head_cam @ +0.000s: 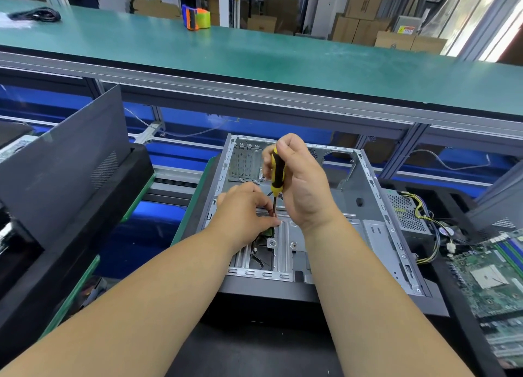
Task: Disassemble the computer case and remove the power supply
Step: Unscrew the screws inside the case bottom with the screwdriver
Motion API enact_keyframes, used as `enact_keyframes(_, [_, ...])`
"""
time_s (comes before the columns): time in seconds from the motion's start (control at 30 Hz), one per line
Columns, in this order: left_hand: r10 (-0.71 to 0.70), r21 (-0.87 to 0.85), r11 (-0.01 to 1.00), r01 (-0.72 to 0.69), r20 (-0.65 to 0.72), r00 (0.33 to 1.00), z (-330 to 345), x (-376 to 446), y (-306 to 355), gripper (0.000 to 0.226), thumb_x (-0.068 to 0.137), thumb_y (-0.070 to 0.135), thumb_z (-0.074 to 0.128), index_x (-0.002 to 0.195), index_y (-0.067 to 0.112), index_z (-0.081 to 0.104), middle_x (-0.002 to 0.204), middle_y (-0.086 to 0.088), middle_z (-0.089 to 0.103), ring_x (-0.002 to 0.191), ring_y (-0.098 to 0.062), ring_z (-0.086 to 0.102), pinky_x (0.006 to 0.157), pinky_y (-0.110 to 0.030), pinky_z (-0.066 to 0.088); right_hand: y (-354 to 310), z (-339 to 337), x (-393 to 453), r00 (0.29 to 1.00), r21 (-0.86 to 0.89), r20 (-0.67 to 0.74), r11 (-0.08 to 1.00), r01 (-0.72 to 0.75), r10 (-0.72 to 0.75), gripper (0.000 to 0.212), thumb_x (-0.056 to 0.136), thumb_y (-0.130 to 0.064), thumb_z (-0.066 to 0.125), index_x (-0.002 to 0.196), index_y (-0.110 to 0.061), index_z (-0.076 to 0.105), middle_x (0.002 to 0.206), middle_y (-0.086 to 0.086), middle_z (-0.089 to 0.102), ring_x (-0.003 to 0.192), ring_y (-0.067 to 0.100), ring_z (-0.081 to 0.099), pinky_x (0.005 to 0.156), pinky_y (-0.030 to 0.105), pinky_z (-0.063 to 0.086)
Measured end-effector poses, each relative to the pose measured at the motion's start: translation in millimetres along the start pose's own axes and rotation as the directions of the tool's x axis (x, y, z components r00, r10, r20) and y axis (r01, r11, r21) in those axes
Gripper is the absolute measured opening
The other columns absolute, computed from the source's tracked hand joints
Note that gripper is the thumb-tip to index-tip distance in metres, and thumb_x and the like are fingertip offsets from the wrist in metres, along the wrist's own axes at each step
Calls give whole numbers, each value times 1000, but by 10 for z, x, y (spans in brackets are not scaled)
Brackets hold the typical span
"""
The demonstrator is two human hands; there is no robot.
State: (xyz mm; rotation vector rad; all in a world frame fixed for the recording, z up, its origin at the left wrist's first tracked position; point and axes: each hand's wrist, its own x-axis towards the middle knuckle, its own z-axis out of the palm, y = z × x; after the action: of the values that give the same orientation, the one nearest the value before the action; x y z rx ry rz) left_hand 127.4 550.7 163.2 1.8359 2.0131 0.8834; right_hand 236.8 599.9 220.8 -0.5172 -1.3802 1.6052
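An open grey metal computer case (376,206) lies on its side in front of me, its inside mostly bare sheet metal. My right hand (302,184) grips the yellow and black handle of a screwdriver (276,172), held upright over the case floor. My left hand (246,209) pinches the screwdriver's shaft near its tip, beside a small green board (268,232). The tip itself is hidden by my fingers. A grey power supply (407,215) with yellow and black cables lies outside the case on the right.
A green motherboard (492,280) lies at the right edge. A dark side panel (65,161) leans on black foam at the left. A long green workbench (254,53) crosses the back, carrying a tape dispenser (196,18) and a black cable (36,14).
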Motion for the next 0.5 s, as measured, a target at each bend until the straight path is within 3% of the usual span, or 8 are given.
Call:
enact_keyframes(0.07, [2, 7, 1000, -3, 3, 1000, -7, -5, 6, 27, 69, 48, 81, 59, 43, 55, 94, 13, 54, 100, -8, 43, 81, -31, 27, -48, -38, -8, 999, -1, 5, 999, -39, 39, 18, 95, -27, 51, 80, -18, 56, 80, 0, 59, 70, 17, 54, 73, 30, 47])
enact_keyframes(0.2, [-7, 12, 1000, 6, 12, 1000, -15, -10, 12, 19, 70, 47, 80, 69, 37, 65, 94, 12, 54, 101, -9, 43, 87, -34, 31, -75, -60, -20, 997, 38, -35, 997, -64, 65, 28, 102, -25, 45, 86, -11, 63, 78, 0, 61, 71, 17, 55, 75, 34, 48])
enact_keyframes(0.5, [-4, 30, 1000, 4, 16, 1000, -18, -8, 16, 25, 70, 48, 80, 63, 42, 57, 95, 14, 54, 102, -10, 44, 85, -32, 29, -36, 28, 38, 996, 70, -59, 995, -65, 70, 45, 105, -27, 32, 77, -10, 64, 59, -1, 45, 55, 12, 38, 54, 24, 34])
